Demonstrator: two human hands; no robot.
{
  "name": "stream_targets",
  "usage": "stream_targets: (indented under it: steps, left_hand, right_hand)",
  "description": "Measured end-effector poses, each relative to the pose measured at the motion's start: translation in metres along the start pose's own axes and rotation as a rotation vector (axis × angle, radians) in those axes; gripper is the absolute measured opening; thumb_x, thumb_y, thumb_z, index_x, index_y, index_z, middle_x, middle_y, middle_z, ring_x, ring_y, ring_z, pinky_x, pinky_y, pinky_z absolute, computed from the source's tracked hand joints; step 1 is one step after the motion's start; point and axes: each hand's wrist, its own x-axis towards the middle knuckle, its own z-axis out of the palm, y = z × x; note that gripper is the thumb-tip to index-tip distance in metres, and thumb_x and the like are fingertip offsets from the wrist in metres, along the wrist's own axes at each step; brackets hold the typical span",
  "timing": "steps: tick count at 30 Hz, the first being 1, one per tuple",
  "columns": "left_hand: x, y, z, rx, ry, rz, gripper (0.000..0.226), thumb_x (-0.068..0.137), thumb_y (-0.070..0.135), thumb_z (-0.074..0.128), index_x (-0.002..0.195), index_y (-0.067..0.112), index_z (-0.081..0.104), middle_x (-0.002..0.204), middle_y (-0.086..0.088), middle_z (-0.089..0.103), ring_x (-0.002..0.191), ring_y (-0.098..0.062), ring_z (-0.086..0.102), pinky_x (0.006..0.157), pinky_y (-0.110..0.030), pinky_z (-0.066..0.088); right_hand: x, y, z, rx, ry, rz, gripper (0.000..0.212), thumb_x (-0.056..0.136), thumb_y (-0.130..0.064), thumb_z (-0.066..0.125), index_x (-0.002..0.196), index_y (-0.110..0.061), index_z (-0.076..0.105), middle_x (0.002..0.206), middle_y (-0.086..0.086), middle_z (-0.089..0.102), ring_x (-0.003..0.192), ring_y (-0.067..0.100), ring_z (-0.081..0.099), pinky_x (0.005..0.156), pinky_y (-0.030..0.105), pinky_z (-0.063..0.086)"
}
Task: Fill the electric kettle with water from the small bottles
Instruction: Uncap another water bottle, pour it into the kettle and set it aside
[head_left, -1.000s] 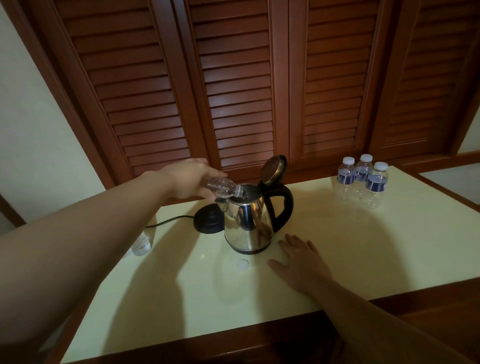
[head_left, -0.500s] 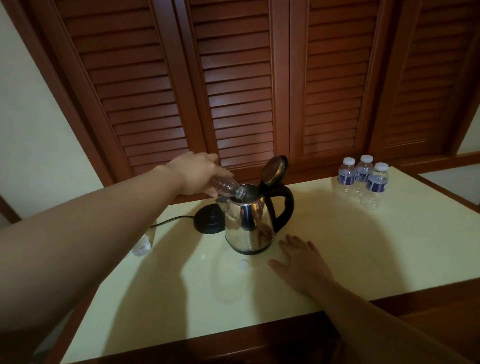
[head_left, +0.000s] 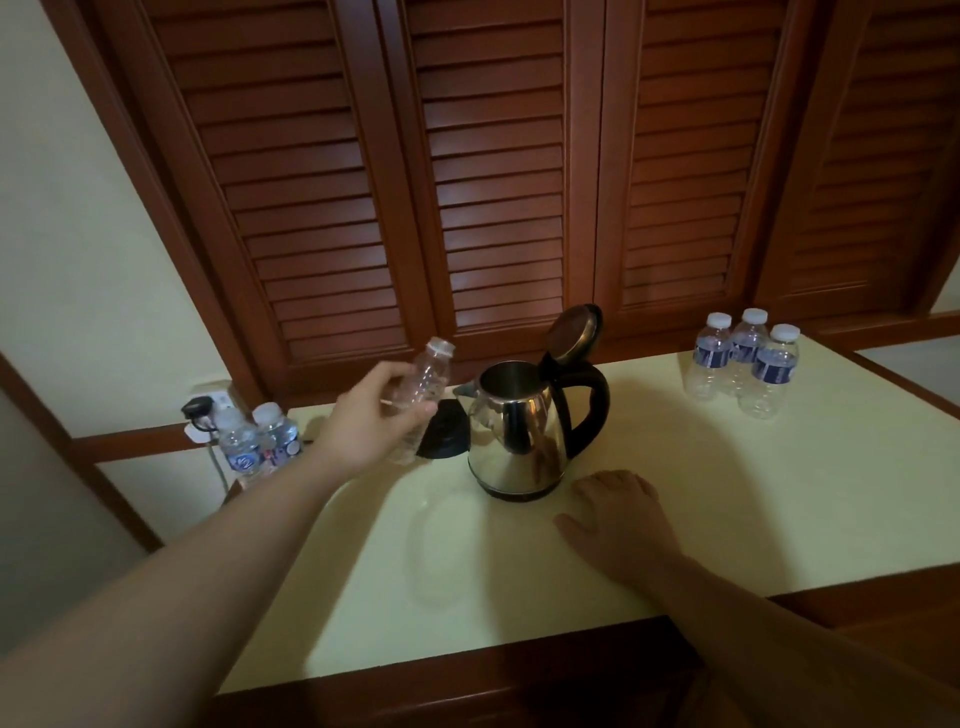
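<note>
Left arm is stretched way out from the lower left, bare forearm, wrist pretty much straight. The left hand (head_left: 374, 415) has its fingers and thumb curled round an uncapped bottle (head_left: 423, 387), mouth tilted up and away from the palm (looks empty, hard to be sure). Right hand (head_left: 618, 519) lies palm down on the desk (head_left: 779, 493), fingers loosely together, forearm coming in from the lower right.

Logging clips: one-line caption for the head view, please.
Left hand holds an uncapped bottle beside the open-lidded kettle; right hand rests on the table.
</note>
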Motion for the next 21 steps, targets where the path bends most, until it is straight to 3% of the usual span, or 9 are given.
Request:
stream_targets:
  steps: [2, 5, 8, 11, 15, 18, 21]
  left_hand:
    - [-0.021, -0.015, 0.006, -0.109, 0.0, -0.06, 0.049, 0.083, 0.045, 0.083, 0.124, 0.042, 0.057, 0.11, 0.011, 0.071, 0.097, -0.01, 0.07, 0.087, -0.039, 0.059]
    - [-0.049, -0.031, 0.007, -0.115, -0.083, -0.044, 0.046, 0.083, 0.04, 0.085, 0.119, 0.048, 0.057, 0.105, 0.005, 0.072, 0.089, -0.007, 0.069, 0.085, -0.036, 0.057]
    - [-0.067, -0.04, 0.001, -0.067, -0.145, -0.065, 0.044, 0.084, 0.041, 0.083, 0.118, 0.05, 0.056, 0.102, 0.01, 0.069, 0.084, 0.003, 0.064, 0.077, -0.027, 0.053]
    - [-0.075, -0.05, -0.004, -0.021, -0.2, -0.055, 0.05, 0.085, 0.044, 0.082, 0.128, 0.041, 0.057, 0.105, 0.018, 0.068, 0.09, 0.006, 0.063, 0.077, -0.019, 0.049]
    - [-0.083, -0.059, -0.007, 0.039, -0.286, -0.014, 0.053, 0.088, 0.043, 0.079, 0.135, 0.04, 0.054, 0.114, 0.018, 0.064, 0.102, 0.005, 0.06, 0.079, -0.008, 0.043]
    - [-0.085, -0.065, -0.008, 0.047, -0.348, 0.004, 0.054, 0.087, 0.047, 0.079, 0.135, 0.046, 0.054, 0.115, 0.017, 0.064, 0.104, 0.004, 0.059, 0.084, -0.014, 0.045]
    - [-0.083, -0.069, -0.006, 0.074, -0.387, 0.031, 0.057, 0.084, 0.049, 0.081, 0.135, 0.047, 0.056, 0.113, 0.018, 0.066, 0.104, 0.002, 0.061, 0.091, -0.025, 0.051]
  right_hand:
    - [-0.003, -0.014, -0.004, -0.014, -0.027, -0.1, 0.057, 0.094, -0.067, 0.038, 0.129, -0.027, 0.06, 0.127, -0.005, 0.059, 0.124, 0.02, 0.05, 0.109, 0.038, 0.035]
    - [-0.002, -0.046, -0.009, 0.08, -0.153, -0.177, 0.058, 0.098, -0.063, 0.046, 0.142, -0.025, 0.053, 0.139, -0.005, 0.053, 0.129, 0.016, 0.048, 0.108, 0.034, 0.04]
    - [0.006, -0.073, -0.005, 0.054, -0.227, -0.179, 0.06, 0.1, -0.061, 0.047, 0.146, -0.023, 0.049, 0.144, -0.002, 0.047, 0.129, 0.018, 0.049, 0.107, 0.036, 0.044]
    - [0.015, -0.084, 0.002, 0.029, -0.202, -0.142, 0.044, 0.102, -0.052, 0.048, 0.127, -0.019, 0.06, 0.121, -0.003, 0.049, 0.106, 0.014, 0.053, 0.093, 0.033, 0.049]
    - [0.016, -0.091, 0.004, 0.214, -0.145, -0.124, 0.029, 0.102, -0.044, 0.055, 0.112, -0.018, 0.063, 0.106, -0.006, 0.049, 0.087, 0.008, 0.05, 0.076, 0.024, 0.042]
    - [0.013, -0.096, -0.003, 0.491, 0.026, -0.113, 0.019, 0.1, -0.041, 0.062, 0.095, -0.023, 0.063, 0.091, -0.005, 0.056, 0.075, 0.007, 0.052, 0.067, 0.018, 0.04]
    - [0.012, -0.106, -0.016, 0.615, 0.068, -0.125, 0.015, 0.1, -0.042, 0.062, 0.095, -0.028, 0.066, 0.085, -0.005, 0.063, 0.077, 0.009, 0.059, 0.067, 0.015, 0.046]
